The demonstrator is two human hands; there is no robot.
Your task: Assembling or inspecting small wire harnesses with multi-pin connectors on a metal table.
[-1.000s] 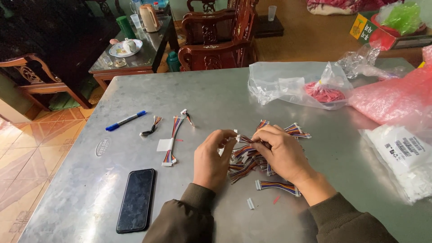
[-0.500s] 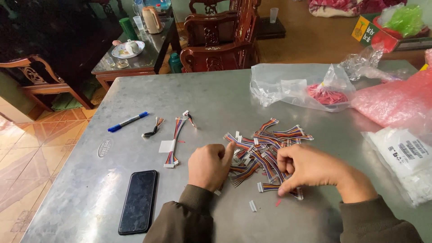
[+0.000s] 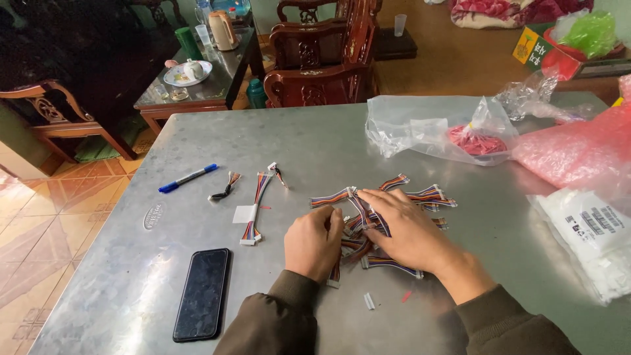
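Now the right hand [image 3: 409,230] lies flat, fingers spread, on the pile of multicoloured ribbon cables [image 3: 368,220] at mid-table; the left hand [image 3: 314,242] curls loosely at its edge. Cables fan out every way. Leftward lies a black phone [image 3: 202,293].

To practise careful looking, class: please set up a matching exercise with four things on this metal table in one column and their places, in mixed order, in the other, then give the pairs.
Things:
1. marker pen
2. phone
3. wire harness pile
4. clear bag of red parts

Places:
A. under the right hand
B. far right side, beyond the hands
C. near edge, left of the left hand
D. left side, beyond the phone

Pairs: 1-D, 2-C, 3-A, 4-B
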